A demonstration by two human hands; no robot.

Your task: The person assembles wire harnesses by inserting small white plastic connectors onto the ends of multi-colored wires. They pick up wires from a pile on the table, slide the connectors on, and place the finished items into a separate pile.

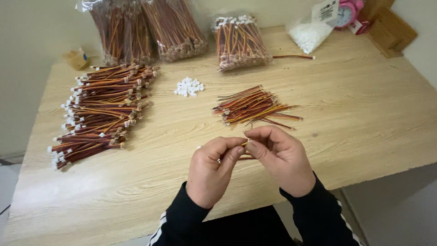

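Note:
My left hand (pixel 212 169) and my right hand (pixel 280 157) meet over the near edge of the wooden table (pixel 355 114). Between their fingertips they pinch one short wire lead (pixel 244 144) with red, yellow and brown strands; most of it is hidden by my fingers. Just beyond my hands lies a loose bunch of the same wire leads (pixel 253 107). A small heap of white plastic connectors (pixel 188 86) sits further back, left of centre.
A large stack of wire leads with white connectors (pixel 99 109) covers the table's left side. Several clear bags of wire bundles (pixel 173 29) stand along the back. A bag of white connectors (pixel 309 34), a pink alarm clock (pixel 348 11) and a small yellow box (pixel 75 59) sit at the far edges.

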